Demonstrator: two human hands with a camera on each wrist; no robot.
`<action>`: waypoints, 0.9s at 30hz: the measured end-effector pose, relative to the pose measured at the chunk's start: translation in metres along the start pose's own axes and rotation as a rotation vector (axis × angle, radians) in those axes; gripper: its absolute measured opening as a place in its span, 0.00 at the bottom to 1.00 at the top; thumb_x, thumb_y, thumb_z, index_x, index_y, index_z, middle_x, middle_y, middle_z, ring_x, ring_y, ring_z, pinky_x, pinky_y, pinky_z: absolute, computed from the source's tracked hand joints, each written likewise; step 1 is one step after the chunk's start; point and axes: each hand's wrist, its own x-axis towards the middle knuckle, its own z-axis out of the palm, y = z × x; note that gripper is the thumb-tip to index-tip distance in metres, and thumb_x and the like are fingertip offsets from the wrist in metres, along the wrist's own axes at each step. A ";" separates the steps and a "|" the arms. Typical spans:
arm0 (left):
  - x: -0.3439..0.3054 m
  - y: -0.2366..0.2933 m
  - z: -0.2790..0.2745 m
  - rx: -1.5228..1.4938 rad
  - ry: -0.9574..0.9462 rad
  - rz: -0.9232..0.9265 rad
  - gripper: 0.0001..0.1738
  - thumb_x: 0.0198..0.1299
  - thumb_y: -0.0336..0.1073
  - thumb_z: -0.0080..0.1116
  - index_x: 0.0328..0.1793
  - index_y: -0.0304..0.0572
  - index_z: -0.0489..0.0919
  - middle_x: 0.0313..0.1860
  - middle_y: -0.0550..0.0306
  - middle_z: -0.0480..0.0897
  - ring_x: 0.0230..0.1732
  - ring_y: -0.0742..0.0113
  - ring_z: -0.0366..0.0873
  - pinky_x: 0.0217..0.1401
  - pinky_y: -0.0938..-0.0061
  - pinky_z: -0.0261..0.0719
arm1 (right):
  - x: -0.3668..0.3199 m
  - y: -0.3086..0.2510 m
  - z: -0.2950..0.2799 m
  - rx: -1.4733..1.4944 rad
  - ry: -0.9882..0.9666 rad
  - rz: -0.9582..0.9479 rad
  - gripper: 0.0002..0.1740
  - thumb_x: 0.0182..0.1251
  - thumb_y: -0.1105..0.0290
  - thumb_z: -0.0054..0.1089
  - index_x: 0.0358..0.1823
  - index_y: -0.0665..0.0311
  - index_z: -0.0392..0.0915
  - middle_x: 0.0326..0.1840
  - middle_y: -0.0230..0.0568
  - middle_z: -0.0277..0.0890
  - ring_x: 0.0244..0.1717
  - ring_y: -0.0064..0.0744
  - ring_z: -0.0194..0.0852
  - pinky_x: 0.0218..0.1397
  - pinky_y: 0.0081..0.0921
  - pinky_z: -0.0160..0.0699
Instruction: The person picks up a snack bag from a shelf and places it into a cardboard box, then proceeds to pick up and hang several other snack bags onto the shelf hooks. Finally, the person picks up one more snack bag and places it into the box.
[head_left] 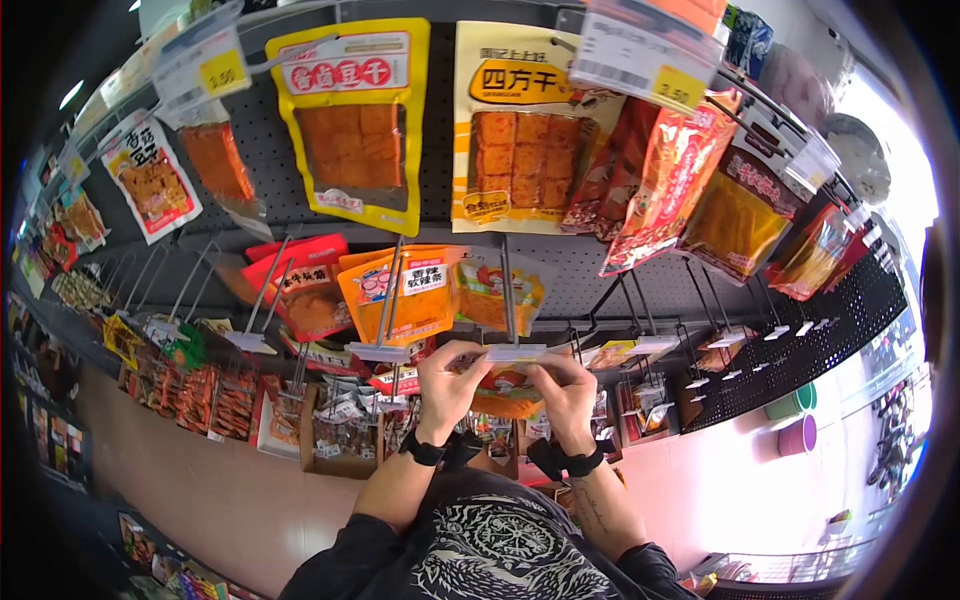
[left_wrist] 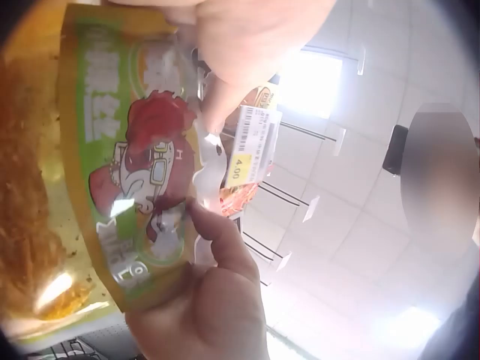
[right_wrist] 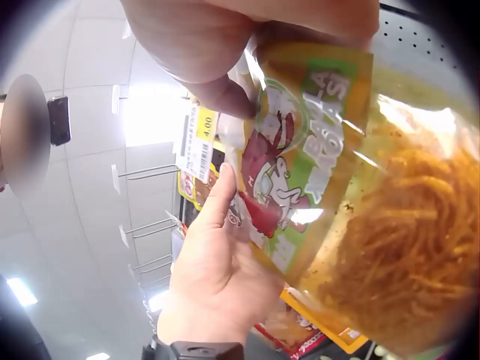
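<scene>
A clear-bodied packet (head_left: 506, 402) with orange-brown shreds inside and a green and yellow header hangs between both hands, just below a hook's tag holder (head_left: 516, 353). My left hand (head_left: 446, 386) pinches one side of its top edge. On the opposite side, my right hand (head_left: 567, 396) pinches that edge. The left wrist view shows the printed header (left_wrist: 139, 165) close up, between my left hand (left_wrist: 251, 45) and my right hand (left_wrist: 210, 300). Shreds (right_wrist: 412, 232) fill the packet in the right wrist view; whether its hole is on the hook is hidden.
Packets hang above, among them a yellow-edged one (head_left: 350, 125) and a cream one (head_left: 520, 130). Orange packets (head_left: 400, 290) hang left of the hands. Metal hooks with tags project on both sides. Boxes of small snacks (head_left: 345, 435) stand below; a purple bin (head_left: 797, 435) is at right.
</scene>
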 end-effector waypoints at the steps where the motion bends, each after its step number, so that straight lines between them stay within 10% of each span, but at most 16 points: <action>1: 0.002 0.005 0.002 -0.012 0.024 -0.003 0.08 0.53 0.28 0.67 0.36 0.31 0.81 0.30 0.57 0.82 0.31 0.77 0.78 0.36 0.82 0.75 | 0.001 -0.004 0.003 0.020 0.003 0.028 0.06 0.59 0.78 0.63 0.37 0.71 0.80 0.32 0.34 0.80 0.32 0.18 0.75 0.38 0.16 0.73; 27: 0.100 -0.067 0.025 -0.011 0.166 0.123 0.12 0.56 0.37 0.66 0.39 0.36 0.82 0.34 0.57 0.84 0.36 0.73 0.79 0.41 0.77 0.75 | 0.094 0.048 0.016 -0.236 0.126 -0.066 0.13 0.61 0.70 0.62 0.46 0.67 0.78 0.36 0.37 0.82 0.34 0.20 0.76 0.38 0.19 0.75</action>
